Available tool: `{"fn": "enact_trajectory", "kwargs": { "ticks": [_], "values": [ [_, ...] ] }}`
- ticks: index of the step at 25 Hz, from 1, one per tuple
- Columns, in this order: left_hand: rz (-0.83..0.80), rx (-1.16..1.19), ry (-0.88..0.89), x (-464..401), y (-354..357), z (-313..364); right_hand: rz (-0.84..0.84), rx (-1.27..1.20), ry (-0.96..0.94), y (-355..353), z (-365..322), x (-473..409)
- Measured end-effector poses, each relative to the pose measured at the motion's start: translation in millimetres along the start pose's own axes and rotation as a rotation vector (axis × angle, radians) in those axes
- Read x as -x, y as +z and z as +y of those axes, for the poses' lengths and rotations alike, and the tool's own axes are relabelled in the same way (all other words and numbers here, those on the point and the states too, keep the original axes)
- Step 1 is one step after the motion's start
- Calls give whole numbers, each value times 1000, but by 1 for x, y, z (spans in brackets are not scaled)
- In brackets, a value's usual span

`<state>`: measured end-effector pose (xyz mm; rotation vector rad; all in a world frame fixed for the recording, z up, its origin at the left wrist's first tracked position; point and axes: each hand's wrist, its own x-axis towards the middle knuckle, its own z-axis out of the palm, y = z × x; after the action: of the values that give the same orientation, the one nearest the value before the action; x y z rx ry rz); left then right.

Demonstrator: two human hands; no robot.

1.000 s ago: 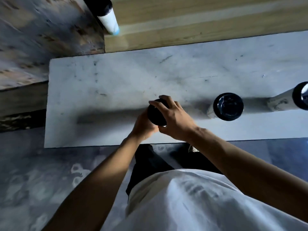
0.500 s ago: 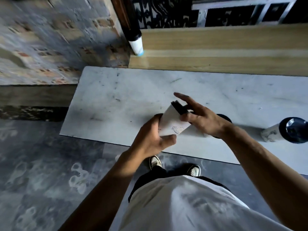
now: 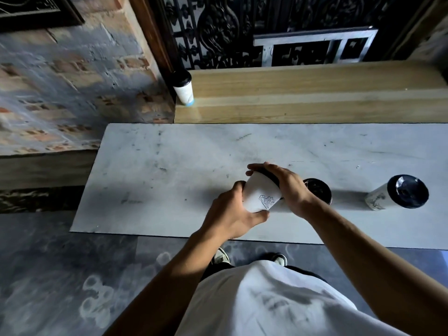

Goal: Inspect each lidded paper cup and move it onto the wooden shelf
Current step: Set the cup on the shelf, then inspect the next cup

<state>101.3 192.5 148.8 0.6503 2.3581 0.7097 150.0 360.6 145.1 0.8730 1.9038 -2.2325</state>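
Observation:
A white paper cup (image 3: pixel 259 195) with a black lid and a small blue drawing is held tilted above the marble slab (image 3: pixel 169 170). My left hand (image 3: pixel 230 212) grips its bottom and side. My right hand (image 3: pixel 288 187) covers the lid end. Behind my right wrist another lidded cup (image 3: pixel 318 190) stands on the slab, partly hidden. A third lidded cup (image 3: pixel 400 192) stands further right. One lidded cup (image 3: pixel 184 89) stands at the left end of the wooden shelf (image 3: pixel 303 93).
A brick wall (image 3: pixel 72 81) rises at the left, and a black ornate metal grille (image 3: pixel 242 27) backs the shelf. A dark patterned floor (image 3: pixel 60 275) lies below the slab's near edge, with my shoes (image 3: pixel 221 255) on it.
The cup has been lifted off the slab and tipped onto its side between both hands. The view has tilted up, showing more of the shelf and grille.

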Motion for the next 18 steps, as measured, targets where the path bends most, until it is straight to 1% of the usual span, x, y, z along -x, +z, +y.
{"fn": "enact_trajectory", "kwargs": {
  "ticks": [6, 8, 10, 12, 14, 16, 18],
  "values": [
    [-7, 78, -34, -7, -7, -12, -23, 20, 39, 12, -1, -6],
    [-34, 133, -62, -7, -7, -16, -42, 37, 75, 14, -1, -9],
    [-61, 230, -88, -6, -6, -21, -60, 4, 136, 14, -2, -14],
    [-70, 431, -116, -6, -7, -25, -55, -118, 132, 13, -3, -19],
    [-56, 673, -171, -9, -10, -25, 2, -349, 72, 15, -2, -22],
    [-39, 825, -221, -11, -15, -21, 43, -538, 33, 20, 1, -22],
    [-60, 994, -301, -14, -21, -15, -10, -619, 47, 27, 8, -19]
  ]
}}
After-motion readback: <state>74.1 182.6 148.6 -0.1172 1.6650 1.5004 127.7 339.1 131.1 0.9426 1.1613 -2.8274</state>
